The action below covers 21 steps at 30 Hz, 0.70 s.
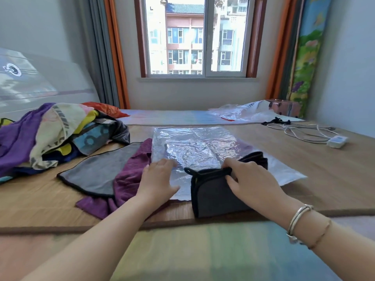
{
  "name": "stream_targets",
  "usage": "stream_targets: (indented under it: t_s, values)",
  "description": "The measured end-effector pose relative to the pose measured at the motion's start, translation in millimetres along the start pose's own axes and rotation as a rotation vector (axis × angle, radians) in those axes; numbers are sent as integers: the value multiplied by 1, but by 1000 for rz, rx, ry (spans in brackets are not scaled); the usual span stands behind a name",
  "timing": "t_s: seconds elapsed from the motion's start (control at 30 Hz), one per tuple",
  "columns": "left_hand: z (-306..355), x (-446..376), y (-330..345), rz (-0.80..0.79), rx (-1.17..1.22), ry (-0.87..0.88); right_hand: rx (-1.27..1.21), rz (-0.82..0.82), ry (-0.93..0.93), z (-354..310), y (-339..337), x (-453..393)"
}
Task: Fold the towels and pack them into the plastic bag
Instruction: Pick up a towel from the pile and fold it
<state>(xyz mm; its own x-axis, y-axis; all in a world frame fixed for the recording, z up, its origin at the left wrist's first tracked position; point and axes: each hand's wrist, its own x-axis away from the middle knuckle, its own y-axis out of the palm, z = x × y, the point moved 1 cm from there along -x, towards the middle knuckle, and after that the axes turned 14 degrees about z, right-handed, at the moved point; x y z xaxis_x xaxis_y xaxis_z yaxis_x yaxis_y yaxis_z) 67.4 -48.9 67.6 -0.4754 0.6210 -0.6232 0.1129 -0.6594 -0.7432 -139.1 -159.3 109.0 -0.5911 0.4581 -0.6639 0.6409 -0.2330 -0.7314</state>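
Left hand (157, 179): fingers straight and flat, palm down, pressing the near left corner of the plastic bag (194, 147).
Right hand (250, 179): fingers curled over the far edge of the folded grey towel (215, 197), gripping it; bracelets on the wrist.
Folded grey towel: black-trimmed, under the right hand, its far part lying on the near edge of the bag, its near part on the bamboo mat (324, 165).
Plastic bag: clear, flat on the mat, stretching away from both hands.
Purple towel (129, 179): crumpled, just left of the left hand, touching the bag's left edge.
Open grey towel (95, 171): spread flat, further left, partly under the purple one.
Towel pile (52, 134): unfolded, mixed colours, far left of the hands.
Second plastic bag (243, 112): crumpled, well beyond the right hand.
White cable and adapter (336, 141): far right on the mat.
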Motion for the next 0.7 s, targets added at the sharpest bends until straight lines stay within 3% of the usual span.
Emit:
stream_targets:
  t_s: [0.1, 0.23, 0.43, 0.7]
  values:
    - [-3, -6, 12, -9, 7, -40, -125, 18, 34, 2, 13, -1]
    - [-8, -14, 16, 161, 381, -220, -299, 71, 74, 0, 28, 1]
    - [-3, -35, 12, 313, 696, -366, -370, 66, -10, -20, 60, -7]
    - [-6, -30, -7, 348, 801, -365, -420, -58, 162, -28, 122, -46]
